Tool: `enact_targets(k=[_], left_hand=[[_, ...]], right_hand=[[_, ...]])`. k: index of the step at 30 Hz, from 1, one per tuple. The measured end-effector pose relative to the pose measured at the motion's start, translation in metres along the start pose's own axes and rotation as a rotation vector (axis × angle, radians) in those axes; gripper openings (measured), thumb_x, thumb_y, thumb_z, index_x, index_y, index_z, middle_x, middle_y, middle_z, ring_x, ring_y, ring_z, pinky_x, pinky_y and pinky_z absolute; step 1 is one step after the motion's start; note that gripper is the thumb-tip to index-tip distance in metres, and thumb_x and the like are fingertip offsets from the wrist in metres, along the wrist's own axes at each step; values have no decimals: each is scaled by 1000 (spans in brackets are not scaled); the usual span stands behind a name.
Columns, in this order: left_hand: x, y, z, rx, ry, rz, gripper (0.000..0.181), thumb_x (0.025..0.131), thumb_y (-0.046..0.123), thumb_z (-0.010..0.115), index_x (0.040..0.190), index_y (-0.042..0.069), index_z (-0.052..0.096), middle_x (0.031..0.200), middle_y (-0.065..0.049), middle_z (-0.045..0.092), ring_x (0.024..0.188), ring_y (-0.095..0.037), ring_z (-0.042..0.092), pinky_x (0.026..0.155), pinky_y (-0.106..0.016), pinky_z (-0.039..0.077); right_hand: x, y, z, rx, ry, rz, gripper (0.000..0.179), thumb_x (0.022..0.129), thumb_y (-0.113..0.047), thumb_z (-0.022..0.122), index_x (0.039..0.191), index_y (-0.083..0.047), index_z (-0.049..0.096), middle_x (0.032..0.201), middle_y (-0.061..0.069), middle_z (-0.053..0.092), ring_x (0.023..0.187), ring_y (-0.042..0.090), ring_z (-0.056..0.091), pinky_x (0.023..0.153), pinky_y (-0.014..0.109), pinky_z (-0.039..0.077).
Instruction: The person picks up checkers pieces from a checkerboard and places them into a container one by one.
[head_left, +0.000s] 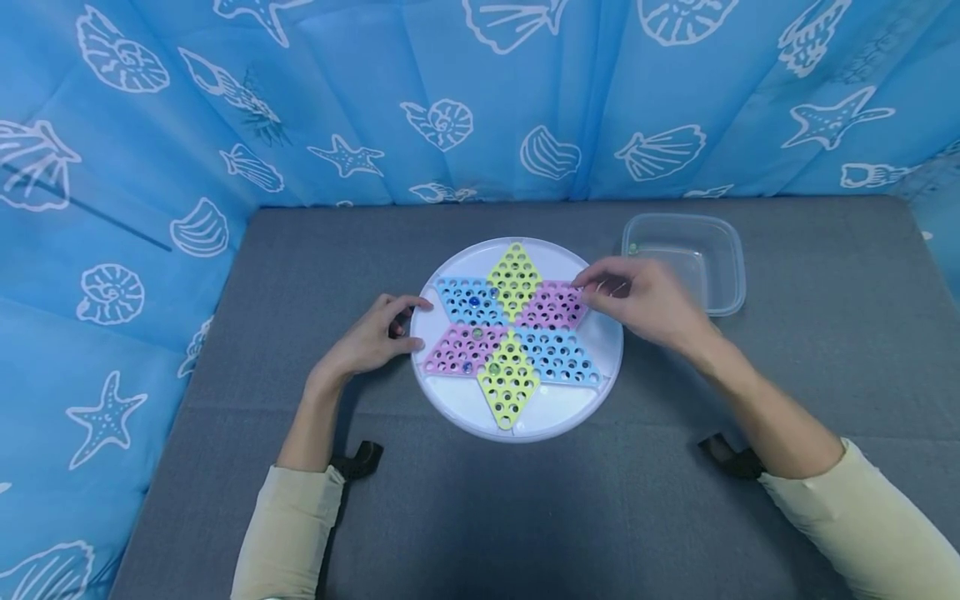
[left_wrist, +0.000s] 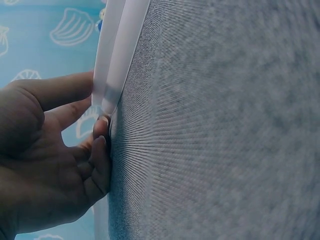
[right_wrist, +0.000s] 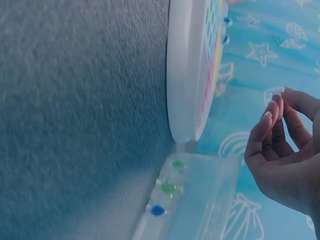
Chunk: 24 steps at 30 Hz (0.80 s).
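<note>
A round white Chinese checkers board (head_left: 450,392) lies on the table, its star made of yellow, blue and pink holed diamonds. A few marbles, among them a blue marble (head_left: 474,302) and a green marble (head_left: 477,333), sit in its left part. My left hand (head_left: 375,333) touches the board's left rim with thumb and forefinger stretched out; its other fingers bend near the cloth in the left wrist view. Above the upper right pink diamond is my right hand (head_left: 641,300), slightly blurred. Its fingertips come together in the right wrist view; whether something small is between them is hidden.
A clear plastic container (head_left: 735,283) stands right of the board, beyond the right hand. Green marbles and a blue marble (right_wrist: 157,210) show through its wall. Grey cloth (head_left: 510,517) covers the table. A blue shell-print curtain (head_left: 450,83) hangs behind and to the left.
</note>
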<state>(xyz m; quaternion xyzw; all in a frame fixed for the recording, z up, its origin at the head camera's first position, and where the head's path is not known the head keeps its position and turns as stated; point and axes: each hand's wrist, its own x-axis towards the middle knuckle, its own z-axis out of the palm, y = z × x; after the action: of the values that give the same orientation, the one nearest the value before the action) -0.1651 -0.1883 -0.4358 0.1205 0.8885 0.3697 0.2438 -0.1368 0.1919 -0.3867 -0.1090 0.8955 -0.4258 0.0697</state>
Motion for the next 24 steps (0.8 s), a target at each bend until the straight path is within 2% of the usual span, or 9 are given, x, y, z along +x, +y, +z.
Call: enact_targets(k=[7, 13, 24], left_hand=[[0, 0, 1, -6, 6, 0, 53, 93, 13, 70, 142, 20, 51, 120, -15, 39, 97, -27, 43, 80, -39, 37], [0, 2, 1, -2, 12, -11, 53, 93, 13, 70, 141, 21, 51, 120, -15, 38, 97, -27, 42, 79, -39, 37], [1, 2, 2, 14, 10, -30, 53, 93, 14, 70, 142, 22, 51, 124, -15, 39, 97, -27, 44, 80, -40, 38]], right_hand=[[1, -3, 16, 35, -69, -56, 18, 89, -10, 73, 107, -7, 73, 89, 3, 67, 82, 17, 61, 74, 26, 48], [0, -10, 23, 80, -126, -59, 20, 89, -13, 74, 108, -9, 73, 90, 3, 66, 83, 17, 59, 76, 29, 47], [1, -10, 48, 198, -192, -84, 22, 86, -6, 76, 107, -6, 73, 95, 2, 66, 83, 18, 61, 75, 31, 50]])
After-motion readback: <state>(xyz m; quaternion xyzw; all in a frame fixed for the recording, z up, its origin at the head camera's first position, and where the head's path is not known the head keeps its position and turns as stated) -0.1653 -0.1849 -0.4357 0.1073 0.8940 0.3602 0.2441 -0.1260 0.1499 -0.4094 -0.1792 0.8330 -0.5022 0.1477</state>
